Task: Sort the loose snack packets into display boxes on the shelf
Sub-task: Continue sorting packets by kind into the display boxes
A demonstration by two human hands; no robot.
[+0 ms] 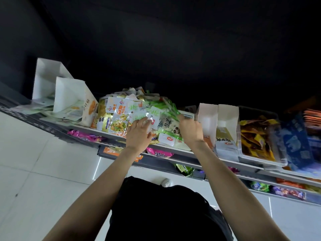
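1. Head view is showing the packets (pixel 139 112) lying in a loose heap on the shelf (pixel 175 151), right under both hands, so most of the sorting looks still to do.
2. Right hand (pixel 190 130) is curling round a fanned bunch of green packets (pixel 169 106), gripping them at their near ends; the bunch is spreading up and away from the fingers.
3. Left hand (pixel 139 134) is lying spread over the near side of the heap, fingers fairly straight and touching a clear-fronted packet (pixel 149 121); whether it is pinching anything I cannot tell.
4. Just to the right of the gripping hand, two white display boxes (pixel 217 119) are standing upright; the nearer one looks mostly unfilled, the farther one is holding some white packs low down.
5. Beyond those, a clear bin (pixel 257 136) is holding yellow-brown packets, seemingly already sorted.
6. Well to the left of the resting hand, two more white boxes (pixel 69 98) are leaning open, with pale packets spilling out at their base, so that end seems only partly done.
7. By my judgement the task is early to midway: a big heap is remaining, and the green bunch is looking bound for the nearest box.
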